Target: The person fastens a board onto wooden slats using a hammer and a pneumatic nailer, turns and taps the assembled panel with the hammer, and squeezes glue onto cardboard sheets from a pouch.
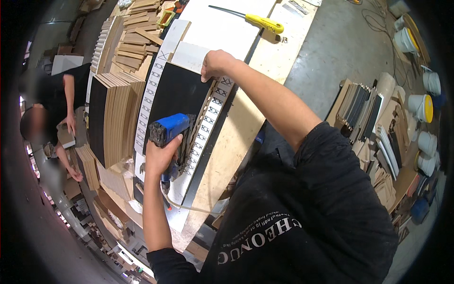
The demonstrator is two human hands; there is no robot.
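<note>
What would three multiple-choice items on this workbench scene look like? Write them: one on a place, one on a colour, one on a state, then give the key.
1. Where does the yellow-handled tool lie?
A. on the far end of the bench
B. on the floor
C. in the left hand

2. What colour is the nail gun?
A. red
B. blue
C. green

3. What is the right hand doing?
A. hanging free
B. holding a bucket
C. pressing on the upper edge of the black panel

Key: 1 A, it rests on the pale board beyond the panel. 2 B, its body in the left hand is blue. 3 C, the fingers curl over the panel's top edge.
</note>
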